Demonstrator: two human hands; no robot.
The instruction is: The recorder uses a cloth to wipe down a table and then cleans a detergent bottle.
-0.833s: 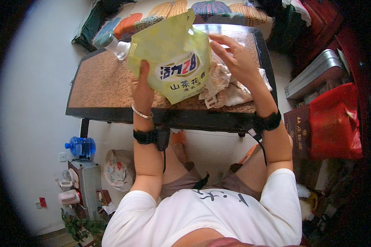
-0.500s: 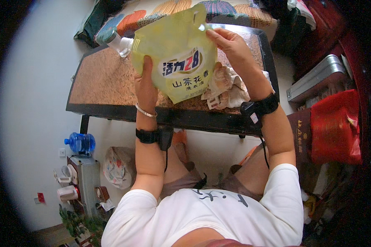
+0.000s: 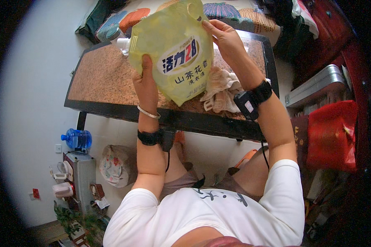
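Yellow-green detergent pouch [image 3: 173, 53] (tilted), above table

Both forearms rise from the lower edge, elbows bent and hands lifted in front of the chest. The left hand [image 3: 146, 82] is upright, its fingers hidden and its thumb pointing up, with a thin silver bangle and a black strap on that wrist. The right hand [image 3: 223, 36] reaches higher, fingers curled in a pinch, a black wrist strap below it.

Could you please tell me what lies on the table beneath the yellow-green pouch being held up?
Under the yellow-green pouch, a crumpled beige cloth lies on the speckled brown table. The left hand and right hand hold the pouch; it hides the tabletop behind it.
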